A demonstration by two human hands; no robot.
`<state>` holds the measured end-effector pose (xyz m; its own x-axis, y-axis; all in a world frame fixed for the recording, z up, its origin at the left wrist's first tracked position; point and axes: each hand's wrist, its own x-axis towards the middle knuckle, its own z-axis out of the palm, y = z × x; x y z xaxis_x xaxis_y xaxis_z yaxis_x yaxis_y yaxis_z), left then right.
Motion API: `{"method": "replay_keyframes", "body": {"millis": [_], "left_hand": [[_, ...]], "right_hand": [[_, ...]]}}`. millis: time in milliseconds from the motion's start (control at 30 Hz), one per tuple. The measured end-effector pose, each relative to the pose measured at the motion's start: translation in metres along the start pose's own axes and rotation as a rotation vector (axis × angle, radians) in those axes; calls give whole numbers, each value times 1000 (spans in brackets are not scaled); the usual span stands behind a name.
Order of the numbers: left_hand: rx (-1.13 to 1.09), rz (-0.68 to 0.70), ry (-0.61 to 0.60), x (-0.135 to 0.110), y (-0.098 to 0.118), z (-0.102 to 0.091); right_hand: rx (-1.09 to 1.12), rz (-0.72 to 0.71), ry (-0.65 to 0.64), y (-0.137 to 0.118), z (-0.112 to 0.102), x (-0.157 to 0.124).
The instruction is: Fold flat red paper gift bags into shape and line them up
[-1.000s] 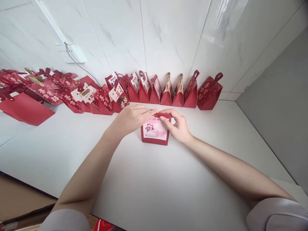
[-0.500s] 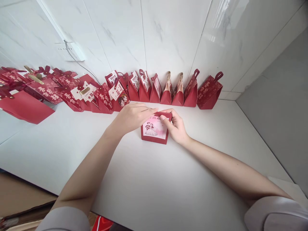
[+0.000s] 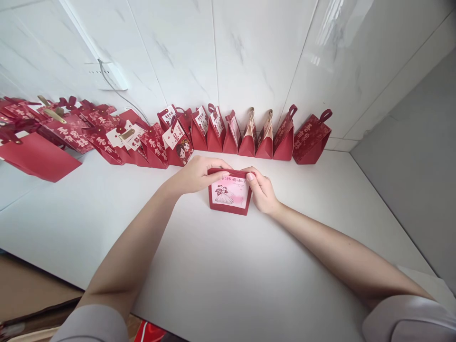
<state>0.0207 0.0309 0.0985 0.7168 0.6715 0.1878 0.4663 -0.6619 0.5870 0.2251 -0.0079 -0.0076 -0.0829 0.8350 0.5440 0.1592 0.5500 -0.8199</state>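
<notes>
Pinching from both sides: the left hand point(image 3: 194, 175) closes fingers and thumb on the box point(image 3: 230, 198) at its upper left corner, while the right hand point(image 3: 262, 192) clamps the upper right corner, thumb on the pink front panel. The box stands on the counter point(image 3: 228, 275), squarely between the hands, top edge running left to right, so neither hand is nearer. Whether the top flap is fully folded down is hard to say. Behind, well apart, bags point(image 3: 249, 140) line the wall.

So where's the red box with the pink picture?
In the head view the red box sits centrally on the white counter, held at its top between left hand and right hand, in front of the row of red gift bags.
</notes>
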Motion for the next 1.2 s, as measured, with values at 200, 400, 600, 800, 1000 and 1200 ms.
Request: {"method": "replay_keyframes", "body": {"millis": [200, 400, 600, 800, 1000, 1200], "left_hand": [[130, -4, 24, -1, 7, 7], [140, 25, -22, -2, 12, 4], [209, 101, -69, -5, 20, 0], [278, 118, -88, -6, 24, 0], [336, 141, -90, -6, 19, -1], [278, 165, -122, -5, 14, -2]], "right_hand": [[-10, -24, 39, -15, 2, 3], [-79, -98, 90, -24, 6, 3], [-53, -166, 27, -26, 1, 5], [-10, -143, -2, -29, 1, 5], [-83, -148, 32, -28, 1, 7], [-40, -152, -63, -29, -6, 12]]}}
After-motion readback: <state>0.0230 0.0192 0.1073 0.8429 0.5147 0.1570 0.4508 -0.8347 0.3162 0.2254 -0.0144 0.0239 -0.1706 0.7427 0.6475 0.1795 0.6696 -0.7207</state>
